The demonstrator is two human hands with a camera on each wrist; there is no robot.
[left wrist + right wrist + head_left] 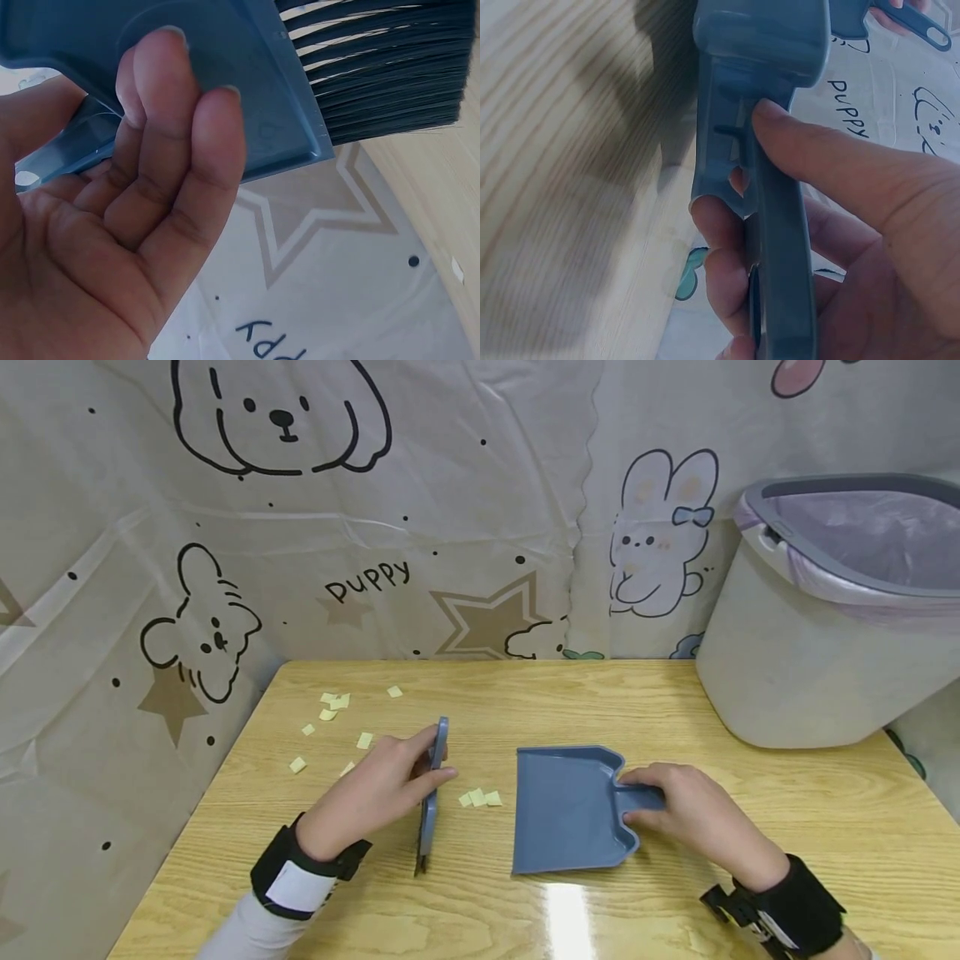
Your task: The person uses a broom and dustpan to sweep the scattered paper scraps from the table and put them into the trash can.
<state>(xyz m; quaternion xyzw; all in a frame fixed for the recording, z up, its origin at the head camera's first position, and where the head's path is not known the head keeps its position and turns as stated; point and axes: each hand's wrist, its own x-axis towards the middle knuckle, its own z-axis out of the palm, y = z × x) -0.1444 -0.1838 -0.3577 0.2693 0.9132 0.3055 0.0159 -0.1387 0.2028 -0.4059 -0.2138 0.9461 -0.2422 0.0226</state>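
Observation:
My left hand grips a blue hand brush, held on edge with its dark bristles pointing down toward the table in the head view. In the left wrist view the fingers lie against the brush's flat body. My right hand holds a blue dustpan by its short handle, thumb along one side and fingers curled round the other. The pan's straight lip faces left, toward the brush. Between brush and pan lie a few yellow paper scraps.
More yellow paper scraps are scattered on the left part of the wooden table. A light bin with a grey rim and a purple liner stands at the right rear. A printed curtain hangs behind the table and along its left side.

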